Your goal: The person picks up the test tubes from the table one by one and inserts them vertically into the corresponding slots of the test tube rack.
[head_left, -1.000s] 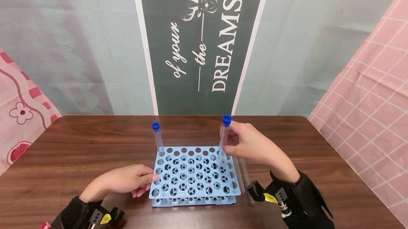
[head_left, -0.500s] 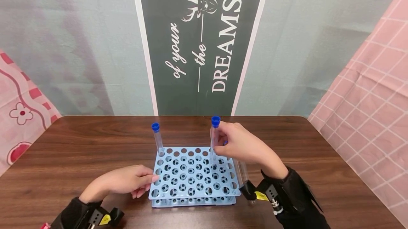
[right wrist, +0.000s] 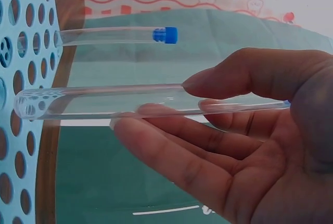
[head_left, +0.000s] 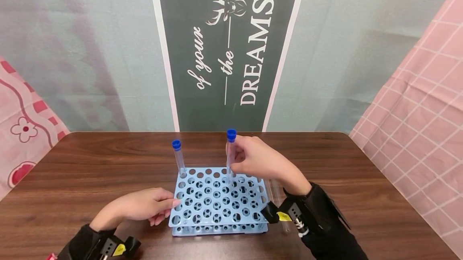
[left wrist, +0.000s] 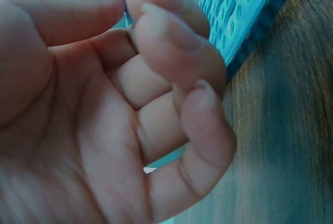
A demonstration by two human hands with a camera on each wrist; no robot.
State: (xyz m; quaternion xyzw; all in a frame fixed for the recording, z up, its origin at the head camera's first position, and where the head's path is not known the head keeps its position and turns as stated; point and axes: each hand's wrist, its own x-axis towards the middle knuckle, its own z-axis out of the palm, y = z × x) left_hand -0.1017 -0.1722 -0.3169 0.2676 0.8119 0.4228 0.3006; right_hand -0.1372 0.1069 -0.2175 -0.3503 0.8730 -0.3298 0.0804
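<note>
A light blue test tube rack [head_left: 217, 195] with rows of round holes stands on the table. My left hand [head_left: 144, 203] grips its left edge between thumb and curled fingers, the rack's edge also showing between them in the left wrist view. My right hand [head_left: 260, 157] pinches a clear test tube [right wrist: 93, 101] with a blue cap, held nearly upright over the rack's back rows. In the right wrist view, the tube's rounded bottom is close over the holed top plate. A second blue-capped test tube [head_left: 180, 159] stands in the back left corner hole.
Clear tubes [head_left: 276, 193] lie on the wooden table [head_left: 90, 163] just right of the rack, partly hidden by my right wrist. A printed cloth backdrop [head_left: 231, 51] hangs behind the table's far edge, with pink cloths at both sides.
My right hand has moved left with the test tube, from the rack's back right toward its middle. The left hand and the rack have stayed put.
</note>
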